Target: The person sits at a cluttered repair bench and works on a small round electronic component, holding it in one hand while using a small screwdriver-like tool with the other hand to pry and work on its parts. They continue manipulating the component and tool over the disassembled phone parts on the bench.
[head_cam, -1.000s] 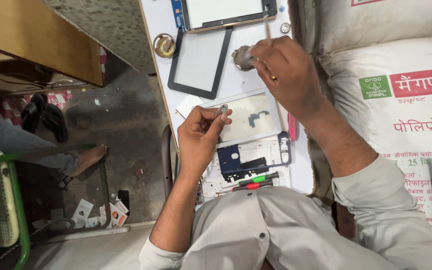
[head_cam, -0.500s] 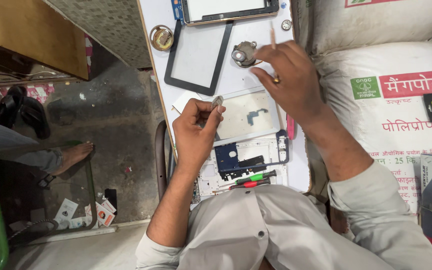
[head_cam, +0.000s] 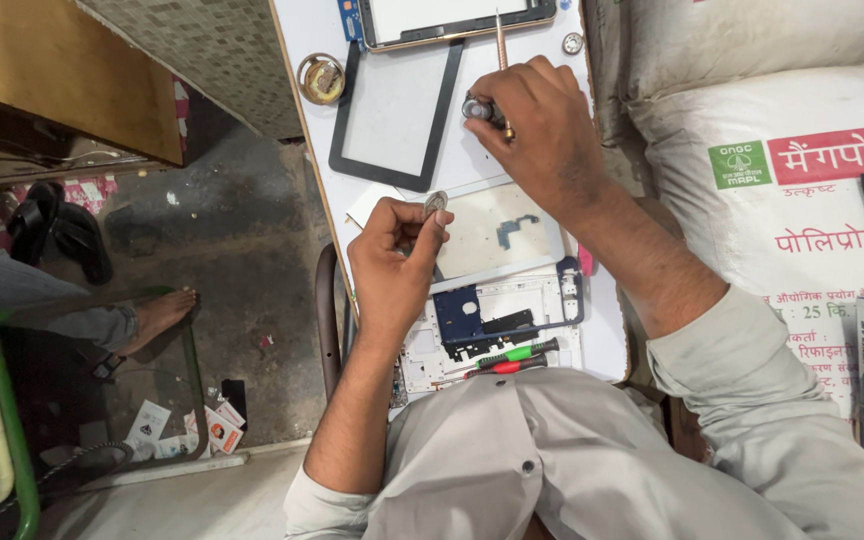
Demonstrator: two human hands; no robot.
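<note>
- Your left hand (head_cam: pixel 392 262) is pinched shut on a small round silver part (head_cam: pixel 436 202), held up between thumb and fingertips just above the near edge of the white table (head_cam: pixel 302 30).
- Your right hand (head_cam: pixel 542 125) is curled around a small dark round piece (head_cam: pixel 475 108) — the fingers close on it, pressing it near the table top beside the black screen frame (head_cam: pixel 397 110).
- A thin metal rod (head_cam: pixel 500 28) sticks out past your right knuckles toward the tablet; whether that hand holds it too, you cannot tell from here.
- Between your hands lies an opened white tablet back (head_cam: pixel 497 235), with a blue circuit board (head_cam: pixel 467 312) in its lower part, just beside your left wrist.
- Two screwdrivers — one green-handled (head_cam: pixel 517 352), one red-handled (head_cam: pixel 502 367) — lie side by side on the white shell, close to your chest.
- At the far edge of the table sits a tablet (head_cam: pixel 452 15) face up, touching the top of the black frame.
- A small round brass tin (head_cam: pixel 322 78) stands left of the frame, and a silver coin-like disc (head_cam: pixel 573 43) lies right of the rod.
- To your right, big white printed sacks (head_cam: pixel 752 60) are stacked against the table.
- To your left, on the floor, another person's bare foot (head_cam: pixel 157 315) rests near a green chair frame (head_cam: pixel 12 430).
</note>
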